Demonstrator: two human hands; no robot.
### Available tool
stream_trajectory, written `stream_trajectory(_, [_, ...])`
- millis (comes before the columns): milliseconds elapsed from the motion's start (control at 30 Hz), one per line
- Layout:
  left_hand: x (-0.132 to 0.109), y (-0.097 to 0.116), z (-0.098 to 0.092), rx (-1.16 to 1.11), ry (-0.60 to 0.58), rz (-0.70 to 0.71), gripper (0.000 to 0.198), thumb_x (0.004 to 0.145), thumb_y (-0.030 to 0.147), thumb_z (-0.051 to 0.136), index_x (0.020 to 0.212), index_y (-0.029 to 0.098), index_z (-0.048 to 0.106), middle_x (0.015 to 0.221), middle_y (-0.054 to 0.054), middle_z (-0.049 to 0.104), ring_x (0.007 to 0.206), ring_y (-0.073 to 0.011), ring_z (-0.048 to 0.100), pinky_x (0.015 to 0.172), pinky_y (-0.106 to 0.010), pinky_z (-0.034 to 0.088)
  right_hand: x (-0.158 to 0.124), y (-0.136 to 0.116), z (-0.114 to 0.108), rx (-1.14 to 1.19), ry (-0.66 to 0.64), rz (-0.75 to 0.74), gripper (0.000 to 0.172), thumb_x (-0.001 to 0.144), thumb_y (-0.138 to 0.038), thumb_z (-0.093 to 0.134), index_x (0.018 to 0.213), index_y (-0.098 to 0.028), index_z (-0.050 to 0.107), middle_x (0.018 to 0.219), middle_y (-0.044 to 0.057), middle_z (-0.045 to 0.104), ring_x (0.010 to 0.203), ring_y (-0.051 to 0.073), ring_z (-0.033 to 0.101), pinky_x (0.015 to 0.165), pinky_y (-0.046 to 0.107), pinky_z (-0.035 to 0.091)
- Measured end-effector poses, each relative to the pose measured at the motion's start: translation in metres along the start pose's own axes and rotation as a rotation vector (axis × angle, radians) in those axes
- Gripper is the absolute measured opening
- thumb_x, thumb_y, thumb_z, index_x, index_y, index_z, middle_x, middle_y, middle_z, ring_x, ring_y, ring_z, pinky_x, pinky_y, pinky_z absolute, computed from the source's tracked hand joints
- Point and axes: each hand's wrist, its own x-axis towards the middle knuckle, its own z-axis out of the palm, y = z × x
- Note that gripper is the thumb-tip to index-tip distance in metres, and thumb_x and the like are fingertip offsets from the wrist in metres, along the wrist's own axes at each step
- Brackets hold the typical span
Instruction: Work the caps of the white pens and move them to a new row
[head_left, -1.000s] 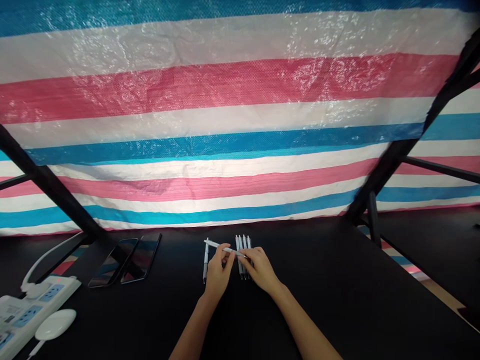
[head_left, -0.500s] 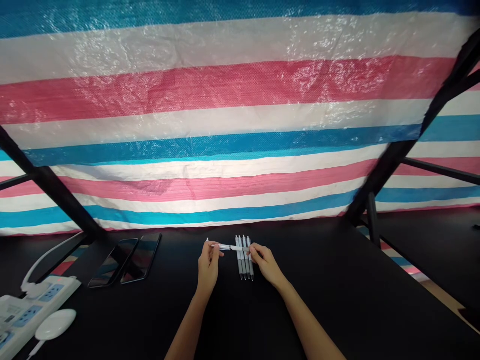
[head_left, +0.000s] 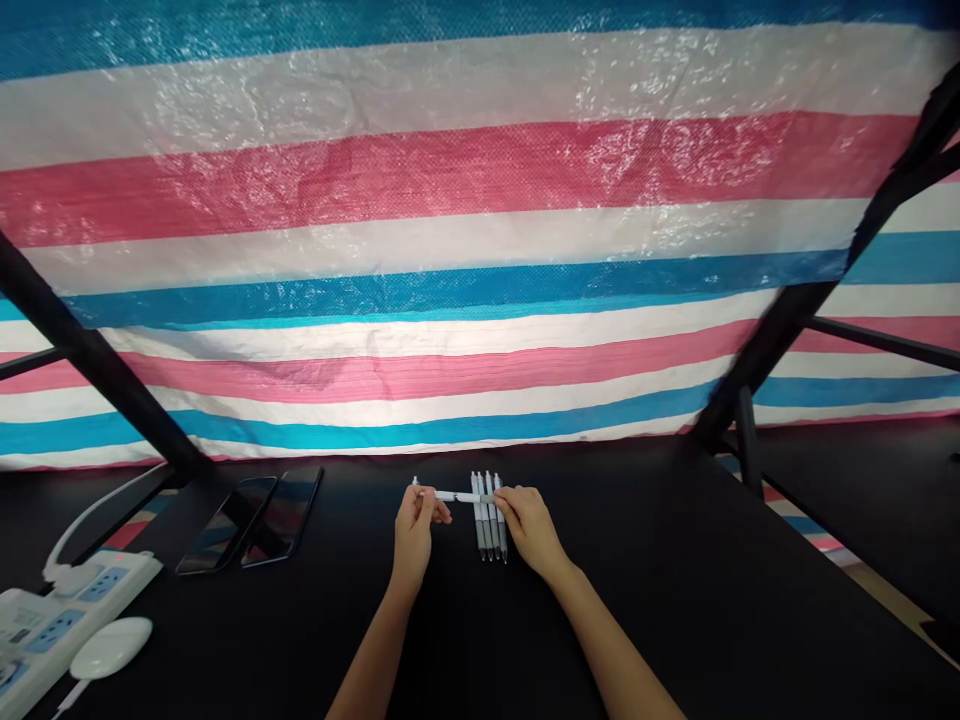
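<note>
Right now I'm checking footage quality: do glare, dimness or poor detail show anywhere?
In the head view, glare speckles the upper striped sheet; reflections show in the phones; the black table looks dark in front; the held pen is too small for fine detail.

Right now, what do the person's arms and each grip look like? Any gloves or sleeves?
The bare left forearm and bare right forearm narrow toward the wrists, with no sleeve, watch or bracelet visible. The bare left grip and bare right grip wear no gloves.
</note>
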Motion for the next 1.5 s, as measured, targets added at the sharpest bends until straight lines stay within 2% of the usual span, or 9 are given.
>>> stream_trajectory(267, [0.001,0.000,-0.002,0.023,-0.008,-0.011,0.035,0.082,0.052,0.047,0.075,0.018,0.048,0.054,0.002,0.057,0.052,-0.0125,0.055,0.055,-0.025,0.042,0.000,-0.008,-0.007,-0.019,0.014,-0.047,0.030,0.095,-0.026,0.032,0.089,-0.017,0.060,0.076,0.005,0.062,0.068,0.017,0.053,0.071,0.030,0.037])
stream_trajectory(400, [0.001,0.000,-0.001,0.055,0.022,0.045,0.033,0.082,0.051,0.048,0.081,0.017,0.051,0.063,0.000,0.059,0.060,-0.0137,0.058,0.062,-0.027,0.044,0.001,-0.012,-0.007,0.105,-0.012,0.059,0.035,0.095,-0.032,0.031,0.078,-0.019,0.058,0.066,0.001,0.057,0.063,0.014,0.051,0.067,0.026,0.037])
stream_trajectory(533, [-0.007,0.005,0.006,0.111,-0.068,0.108,0.029,0.084,0.047,0.047,0.086,0.018,0.052,0.073,-0.002,0.061,0.069,-0.0146,0.060,0.069,-0.029,0.045,0.002,-0.007,-0.002,0.220,0.024,0.261,0.048,0.092,-0.043,0.029,0.051,-0.019,0.037,0.048,-0.004,0.033,0.047,0.011,0.037,0.049,0.024,0.026])
stream_trajectory(600, [-0.012,0.007,0.011,0.090,-0.123,0.097,0.027,0.086,0.045,0.043,0.089,0.019,0.048,0.069,0.001,0.059,0.063,-0.0128,0.058,0.066,-0.028,0.045,0.002,-0.003,0.000,0.239,0.052,0.345,0.050,0.089,-0.048,0.031,0.048,-0.020,0.025,0.047,-0.005,0.023,0.044,0.009,0.028,0.046,0.024,0.019])
stream_trajectory(700, [-0.016,0.010,0.015,0.070,-0.143,0.072,0.025,0.087,0.046,0.041,0.090,0.021,0.044,0.060,0.005,0.051,0.049,-0.0089,0.048,0.052,-0.022,0.039,0.002,0.000,0.003,0.227,0.063,0.370,0.049,0.087,-0.050,0.030,0.049,-0.021,0.018,0.047,-0.004,0.019,0.043,0.008,0.022,0.045,0.026,0.015])
stream_trajectory(833, [-0.015,0.009,0.014,0.048,-0.120,0.026,0.026,0.087,0.047,0.041,0.086,0.022,0.041,0.049,0.010,0.033,0.040,-0.0069,0.031,0.042,-0.019,0.024,0.002,-0.003,0.005,0.143,0.103,0.310,0.049,0.088,-0.047,0.026,0.047,-0.020,0.018,0.043,-0.004,0.020,0.040,0.008,0.023,0.046,0.026,0.018])
stream_trajectory(1000, [-0.012,0.001,0.014,-0.014,-0.101,-0.037,0.027,0.084,0.049,0.043,0.088,0.023,0.038,0.048,0.012,0.023,0.039,-0.0064,0.024,0.041,-0.018,0.019,0.000,-0.006,0.007,-0.028,0.204,0.184,0.052,0.091,-0.039,0.026,0.042,-0.020,0.027,0.039,-0.002,0.032,0.041,0.010,0.032,0.049,0.026,0.024])
stream_trajectory(1233, [-0.009,-0.004,0.013,-0.040,-0.084,-0.216,0.028,0.080,0.047,0.047,0.090,0.023,0.036,0.044,0.014,0.023,0.034,-0.0044,0.020,0.037,-0.017,0.013,0.000,-0.009,0.005,-0.189,0.234,-0.008,0.054,0.094,-0.026,0.029,0.042,-0.019,0.041,0.041,-0.001,0.036,0.042,0.011,0.034,0.053,0.026,0.028])
stream_trajectory(1500, [-0.001,-0.002,0.004,-0.091,-0.179,-0.430,0.038,0.070,0.053,0.055,0.086,0.024,0.036,0.037,0.017,0.022,0.029,-0.0031,0.013,0.033,-0.016,0.011,0.000,-0.011,0.005,-0.230,0.243,-0.137,0.050,0.093,-0.020,0.033,0.044,-0.019,0.044,0.043,-0.002,0.037,0.045,0.011,0.034,0.057,0.027,0.029])
